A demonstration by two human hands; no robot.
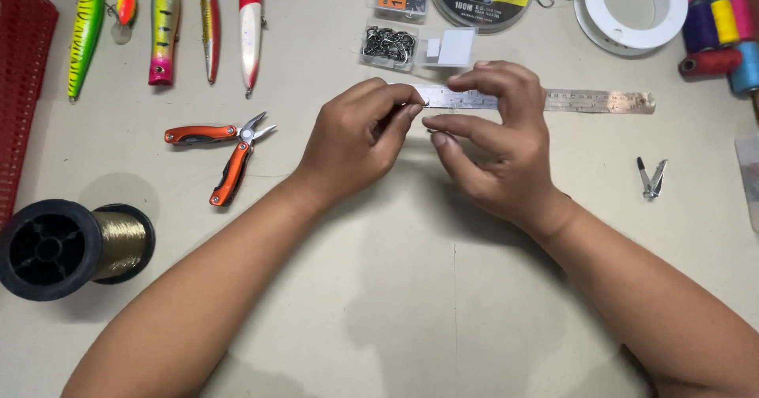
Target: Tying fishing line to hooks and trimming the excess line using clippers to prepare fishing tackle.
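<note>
Hands meet at the middle of the bench (411,287), fingertips nearly touching over the near end of a steel ruler (553,100). That ruler lies flat with its long axis running left to right across the view, its left end under the fingers and its right end pointing out past the right hand (498,141) toward the spools of coloured thread (715,18). Most of its length lies on the right hand's side, so that hand is the nearer to the bulk of it; its index finger and thumb arch over the ruler's edge.

The left hand (356,141) is pinched shut, thumb against forefinger, on something very small, perhaps a hook or a length of fine line, though it is too small to tell here. The right hand is part curled, and I cannot tell whether it grips the same small thing or only steadies the ruler.

Orange-handled pliers (229,149) lie open well to the left, and a box of hooks (389,46) sits just beyond the ruler.
</note>
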